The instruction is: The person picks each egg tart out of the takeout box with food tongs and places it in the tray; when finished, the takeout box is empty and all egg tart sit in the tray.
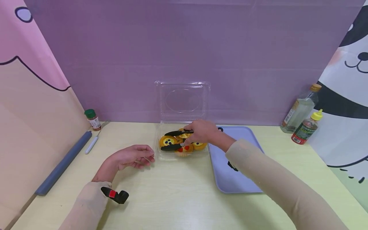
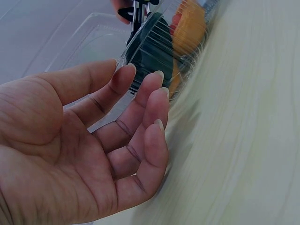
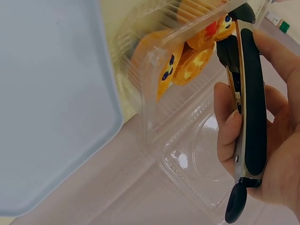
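1. On the counter (image 1: 172, 198), near its far edge: clear box (image 1: 165, 156), lid (image 1: 184, 110) raised, tarts (image 1: 199, 146) inside.
2. Right hand (image 1: 202, 131) curled round the tongs (image 3: 253, 108). Tongs reach into the box, arms spread either side of the leftmost, blue-dotted tart (image 1: 168, 141); cannot tell whether they press it.
3. Left hand (image 1: 132, 157) by the box's near-left corner, fingers loosely bent, apparently holding nothing. Contact with the box: cannot tell.
4. Tray (image 1: 230, 182) just right of the box, partly beneath the right forearm.
5. Judgement: step in hand looks like taking up a tart. Next move seems to call for a gentle, even squeeze, then a lift clear of neighbours.
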The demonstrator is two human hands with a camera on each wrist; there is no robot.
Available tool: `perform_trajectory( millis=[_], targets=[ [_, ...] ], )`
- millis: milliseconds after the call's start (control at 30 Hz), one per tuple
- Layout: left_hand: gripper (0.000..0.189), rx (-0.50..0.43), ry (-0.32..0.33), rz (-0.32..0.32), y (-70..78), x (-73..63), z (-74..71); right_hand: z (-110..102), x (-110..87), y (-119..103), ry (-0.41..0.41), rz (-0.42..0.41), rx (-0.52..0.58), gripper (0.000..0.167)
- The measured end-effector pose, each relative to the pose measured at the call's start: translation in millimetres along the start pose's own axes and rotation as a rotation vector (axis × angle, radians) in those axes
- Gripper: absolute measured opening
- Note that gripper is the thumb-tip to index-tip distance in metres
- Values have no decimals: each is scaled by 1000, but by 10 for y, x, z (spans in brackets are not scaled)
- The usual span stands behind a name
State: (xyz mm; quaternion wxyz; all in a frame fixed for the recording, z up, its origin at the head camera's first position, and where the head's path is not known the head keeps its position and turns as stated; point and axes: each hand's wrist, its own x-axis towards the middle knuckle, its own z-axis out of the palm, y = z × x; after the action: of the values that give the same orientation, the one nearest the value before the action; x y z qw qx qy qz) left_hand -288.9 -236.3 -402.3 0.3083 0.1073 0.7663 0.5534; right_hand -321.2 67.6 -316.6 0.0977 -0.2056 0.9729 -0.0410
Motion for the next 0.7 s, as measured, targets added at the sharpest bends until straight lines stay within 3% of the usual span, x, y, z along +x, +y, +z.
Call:
perform_trajectory(
  millis=[367, 700],
  targets=[
    [25, -6, -4, 2, -10, -7, -5, 52, -68, 40, 65, -60, 17, 66],
    [27, -6, -6, 6, -7, 4, -8, 20, -111, 82, 82, -44, 17, 68]
  ],
)
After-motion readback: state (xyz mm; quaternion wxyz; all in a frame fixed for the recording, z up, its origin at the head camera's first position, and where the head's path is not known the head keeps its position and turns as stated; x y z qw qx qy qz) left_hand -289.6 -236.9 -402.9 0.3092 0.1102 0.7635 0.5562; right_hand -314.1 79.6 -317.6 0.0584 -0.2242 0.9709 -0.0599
